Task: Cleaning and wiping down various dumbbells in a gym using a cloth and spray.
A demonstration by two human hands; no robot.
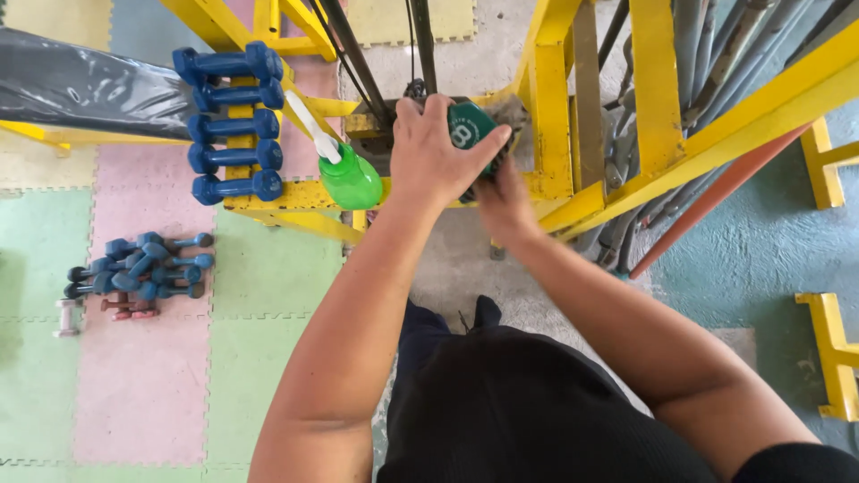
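Dumbbell (472, 130), green hex-head, long axis pointing away; left hand (431, 152) closed over top, right hand (503, 204) cupped under, fingers hidden, by green spray bottle (347, 174)

We see the scene in bright, even daylight, which seems to come from above, and the colours are strong. The shadows are soft: a faint one lies on the foam floor mats (143, 376) just left of the small dumbbells (143, 273). A soft glare sits on the black padded bench (80, 89), and a small shine on the green spray bottle (351, 179) right of the dumbbell rack. The right hand (503, 204) is a little blurred. Straight yellow frame (658, 80) bars lean outward near the picture edges, a wide-lens distortion.
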